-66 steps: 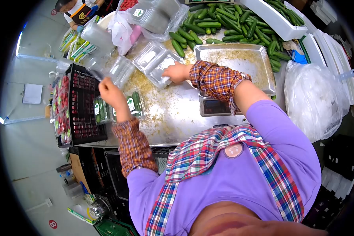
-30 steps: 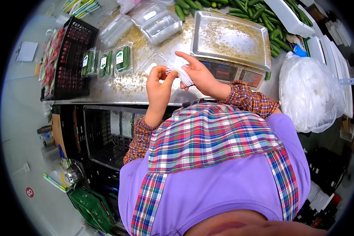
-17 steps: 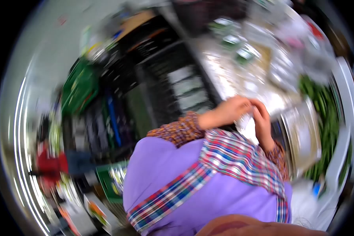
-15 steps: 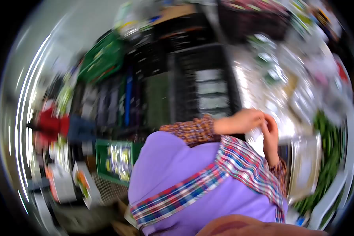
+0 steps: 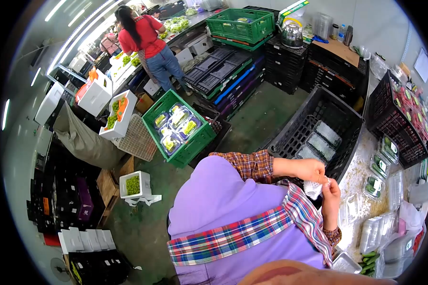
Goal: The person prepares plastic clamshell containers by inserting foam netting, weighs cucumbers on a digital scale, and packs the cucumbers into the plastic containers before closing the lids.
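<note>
At the near side of the table, both hands meet in front of my body. My left hand has its fingers pinched at the top of a crumpled white piece, thin like tissue or film; its exact kind does not show. From the other side, my right hand is closed with thumb and fingertips at the same white piece. Just beyond the hands stands a black crate with several clear-lidded packs inside. Labelled clear packs of green produce lie on the table to the right.
Empty clear trays and cucumbers lie on the table. A black crate of red-topped packs stands at right. A green crate holds packs on the left. A person in red stands at the far table.
My view has swung, bringing the floor and the far side of the room into sight. Both hands stay together at the white piece.
</note>
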The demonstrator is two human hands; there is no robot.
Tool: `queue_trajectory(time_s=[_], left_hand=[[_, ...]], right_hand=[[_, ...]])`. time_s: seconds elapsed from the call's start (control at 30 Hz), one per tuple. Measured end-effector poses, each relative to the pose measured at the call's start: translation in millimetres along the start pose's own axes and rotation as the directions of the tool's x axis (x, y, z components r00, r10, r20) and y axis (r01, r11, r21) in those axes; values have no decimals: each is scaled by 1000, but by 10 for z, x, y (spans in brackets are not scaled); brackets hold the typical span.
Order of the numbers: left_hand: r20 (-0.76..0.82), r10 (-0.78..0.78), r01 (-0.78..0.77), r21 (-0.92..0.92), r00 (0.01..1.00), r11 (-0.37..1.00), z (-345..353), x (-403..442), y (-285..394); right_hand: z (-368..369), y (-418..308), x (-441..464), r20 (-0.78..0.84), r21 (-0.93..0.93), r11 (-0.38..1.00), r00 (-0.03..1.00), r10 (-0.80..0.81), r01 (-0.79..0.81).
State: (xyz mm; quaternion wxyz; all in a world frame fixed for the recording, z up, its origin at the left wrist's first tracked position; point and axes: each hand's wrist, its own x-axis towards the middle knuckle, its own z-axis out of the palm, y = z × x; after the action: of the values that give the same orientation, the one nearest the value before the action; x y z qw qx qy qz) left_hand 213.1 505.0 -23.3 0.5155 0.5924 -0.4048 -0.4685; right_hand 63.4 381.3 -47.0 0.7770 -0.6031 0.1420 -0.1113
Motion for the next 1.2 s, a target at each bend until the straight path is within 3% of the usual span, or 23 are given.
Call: queue_trajectory(time_s=[0.13,0.3,0.37,0.53,0.57,0.7,0.87,0.9,1.03,1.1,1.2], left_hand=[[283,-67,81,-40,957,996,66,-179,-101],[220,-39,64,-109,975,992,106,-617,-77],[204,-37,89,-249,978,964,93,-632,-100],[155,-65,140,-547,986,825,137,-1027,-4],[206,-2,121,-567,979,814,136,-1093,-2],[175,-170,219,-321,970,921,233,-1227,82],[239,-148,165,-50,960,985,185,-1228,313],[252,-141,142,16,957,990,164,-1216,342],[251,-115,62,210,961,976,174,-1208,427],[286,-136,40,316,949,948,178,-1175,458],[282,-82,-13,319,956,948,232,-1208,459]], right_hand=[[-23,83,-87,-33,253,966,998,-49,55],[381,-34,-392,92,395,918,996,-9,-29],[310,23,-327,228,454,887,973,-25,-83],[477,-76,-460,380,396,891,923,62,-223],[488,-67,-459,406,382,892,911,73,-242],[519,24,-427,455,356,891,885,97,-280],[599,-139,-464,530,364,877,844,81,-313],[623,-179,-494,529,332,908,848,44,-254],[529,-154,-538,550,-158,986,834,50,45],[510,-190,-556,580,-200,978,811,71,57],[515,-267,-627,585,-267,962,802,118,54]])
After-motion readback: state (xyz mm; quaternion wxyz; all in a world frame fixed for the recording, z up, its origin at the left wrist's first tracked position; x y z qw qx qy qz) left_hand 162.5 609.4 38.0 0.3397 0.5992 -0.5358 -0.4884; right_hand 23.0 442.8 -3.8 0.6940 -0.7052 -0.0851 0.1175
